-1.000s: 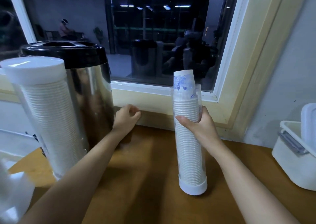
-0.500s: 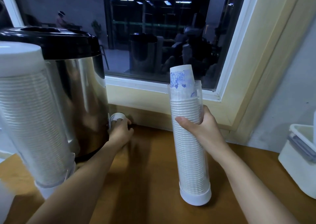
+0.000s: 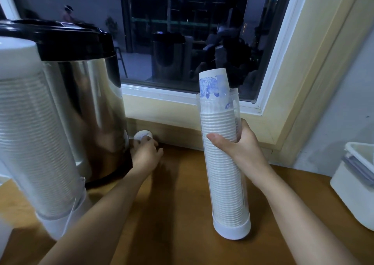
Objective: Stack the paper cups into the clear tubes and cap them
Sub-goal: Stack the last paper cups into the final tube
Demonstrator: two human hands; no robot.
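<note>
- As I read it, the step in hand is fetching the lid for the open tube. The left hand (image 3: 145,153) is down at the small white round cap (image 3: 143,135). The cap sits at the back of the brown wooden surface (image 3: 182,214), just beside the foot of the shiny steel urn with the black lid (image 3: 85,103).
- To do this well, I'd take the cap by its rim, lift it free of the urn and the wall, and bring it level over the tube's mouth.
- One snag: the topmost cup (image 3: 213,82), white paper with a blue print, stands proud of the tall clear plastic tube (image 3: 234,98). I'd press the stack of white paper cups (image 3: 222,183) down first or take that cup off, otherwise the cap is unlikely to seat.
- The tube rests on its white base (image 3: 232,229) on the surface and leans a little. I'd set it upright before capping.
- The right hand (image 3: 240,149) is wrapped firmly round the tube's middle, with the thumb across the front and the fingers behind.
- The left hand's fingers are curled and touching the cap. The view there is blurred, so I cannot tell whether they have closed on it.
- A second clear tube (image 3: 34,143), packed with cups and capped in white, stands at the left in front of the urn.
</note>
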